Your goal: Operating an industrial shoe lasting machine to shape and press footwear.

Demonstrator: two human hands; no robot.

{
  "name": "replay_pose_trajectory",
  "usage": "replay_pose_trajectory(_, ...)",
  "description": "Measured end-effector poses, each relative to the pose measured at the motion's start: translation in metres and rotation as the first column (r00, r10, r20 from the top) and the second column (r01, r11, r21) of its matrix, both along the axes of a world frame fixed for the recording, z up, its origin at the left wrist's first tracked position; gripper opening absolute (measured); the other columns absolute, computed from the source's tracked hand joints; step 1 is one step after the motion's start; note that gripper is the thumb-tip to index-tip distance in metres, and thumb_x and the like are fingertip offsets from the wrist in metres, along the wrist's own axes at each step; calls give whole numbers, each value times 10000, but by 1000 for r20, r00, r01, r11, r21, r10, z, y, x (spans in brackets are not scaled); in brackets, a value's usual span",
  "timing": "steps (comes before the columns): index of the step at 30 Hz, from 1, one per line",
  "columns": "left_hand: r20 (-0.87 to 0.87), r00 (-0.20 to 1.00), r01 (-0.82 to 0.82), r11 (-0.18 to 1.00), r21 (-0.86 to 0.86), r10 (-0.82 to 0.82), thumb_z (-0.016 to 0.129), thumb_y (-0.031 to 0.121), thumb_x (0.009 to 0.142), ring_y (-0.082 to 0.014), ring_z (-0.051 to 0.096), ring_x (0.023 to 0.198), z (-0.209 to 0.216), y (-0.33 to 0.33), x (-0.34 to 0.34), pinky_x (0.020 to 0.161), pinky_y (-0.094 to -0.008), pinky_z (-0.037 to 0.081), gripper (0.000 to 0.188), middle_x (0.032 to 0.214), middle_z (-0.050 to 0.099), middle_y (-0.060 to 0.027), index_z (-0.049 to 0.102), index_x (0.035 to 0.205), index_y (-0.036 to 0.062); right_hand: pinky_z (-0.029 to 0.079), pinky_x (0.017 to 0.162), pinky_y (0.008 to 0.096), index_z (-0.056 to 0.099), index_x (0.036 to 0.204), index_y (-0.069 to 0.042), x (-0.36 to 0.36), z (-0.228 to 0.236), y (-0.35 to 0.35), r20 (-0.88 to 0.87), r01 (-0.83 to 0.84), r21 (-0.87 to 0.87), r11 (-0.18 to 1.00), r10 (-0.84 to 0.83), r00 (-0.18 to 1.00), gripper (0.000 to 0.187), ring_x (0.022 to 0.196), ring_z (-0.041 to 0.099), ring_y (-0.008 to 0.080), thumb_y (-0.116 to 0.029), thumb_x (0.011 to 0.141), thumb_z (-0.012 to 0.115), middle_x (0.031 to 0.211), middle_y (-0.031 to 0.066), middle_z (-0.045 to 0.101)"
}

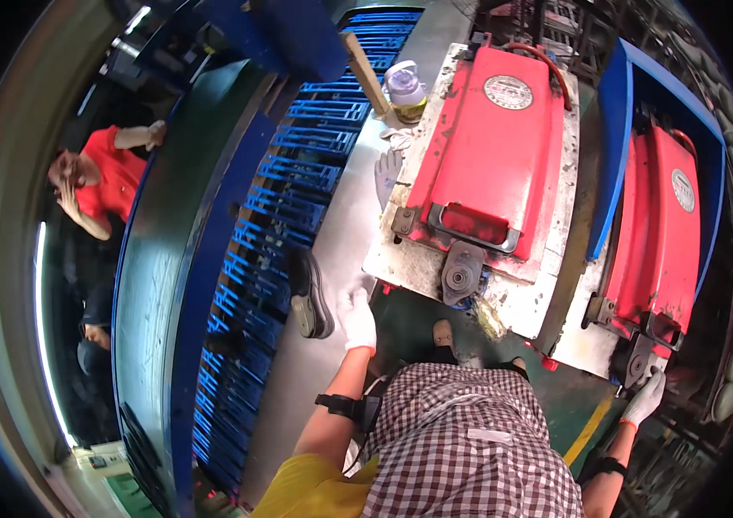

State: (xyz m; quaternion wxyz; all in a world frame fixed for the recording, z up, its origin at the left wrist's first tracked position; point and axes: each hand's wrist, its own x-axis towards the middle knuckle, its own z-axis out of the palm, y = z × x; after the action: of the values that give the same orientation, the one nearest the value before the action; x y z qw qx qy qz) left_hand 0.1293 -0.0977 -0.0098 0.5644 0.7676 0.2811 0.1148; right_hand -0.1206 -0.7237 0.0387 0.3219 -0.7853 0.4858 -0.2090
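Note:
My left hand point(359, 324), in a white glove, is held over the metal ledge with its fingers loosely apart and nothing visible in them. Just left of it a dark shoe with a pale toe and grey sole point(307, 298) lies on its side, apart from the glove. My right hand point(645, 397), also gloved in white, reaches out at the far right. Its fingers are stretched up beside the grey latch point(639, 358) on the front of the right red-lidded machine point(650, 224); whether they touch it is unclear.
A larger red-lidded machine point(496, 155) with a black handle and grey latch point(463, 272) stands ahead. A blue frame point(612, 164) surrounds the right one. Blue slatted racks point(288, 181) run along the left. A clear jug point(405, 86) and grey glove point(388, 173) lie near. A person in red point(111, 177) stands beyond.

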Motion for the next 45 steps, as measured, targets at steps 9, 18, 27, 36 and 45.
replay_pose_trajectory(9, 317, 485, 443, 541, 715, -815, 758, 69, 776, -319, 659, 916, 179, -132, 90, 902, -418, 506, 216, 946, 674, -135, 708, 985, 54, 381, 589, 268, 674, 1133, 11, -3, -11, 5, 124, 5, -46, 999, 1, 992, 384, 637, 436, 85, -291, 1076, 444, 789, 10, 519)
replay_pose_trajectory(18, -379, 339, 756, 10, 654, -861, 663, 616, 811, -311, 708, 812, 180, -179, 112, 789, -442, 516, 520, 798, 711, -135, 708, 764, 100, 491, 986, 362, 623, 1257, 74, 15, 18, 31, 93, 10, -411, 912, 31, 995, 315, 1088, 636, 258, -137, 1045, 525, 1194, 163, 669)
replay_pose_trajectory(27, -389, 446, 739, 87, 668, -806, 688, 646, 739, -300, 706, 773, 174, -190, 108, 776, -419, 499, 534, 761, 719, -126, 742, 746, 115, 495, 976, 346, 660, 1181, 30, 175, 79, 234, 224, -901, 263, 345, 886, 405, 258, 1063, 652, 260, -112, 973, 605, 1144, 150, 681)
replay_pose_trajectory(36, -449, 306, 803, -27, 596, -839, 672, 618, 805, -348, 712, 795, 185, -172, 117, 757, -462, 546, 535, 816, 718, -164, 744, 832, 89, 407, 467, 245, 582, 1064, -67, 228, 56, 313, 336, -478, 878, -7, 720, 607, 332, 537, 546, 87, -367, 971, 687, 758, 13, 619)
replay_pose_trajectory(45, -435, 206, 794, -110, 598, -877, 634, 561, 861, -339, 725, 856, 179, -173, 125, 786, -455, 559, 501, 891, 738, -168, 761, 928, 81, 401, 487, 244, 584, 1031, -79, 229, 56, 319, 256, -472, 870, 141, 688, 679, 310, 535, 527, 92, -342, 946, 724, 739, 4, 590)
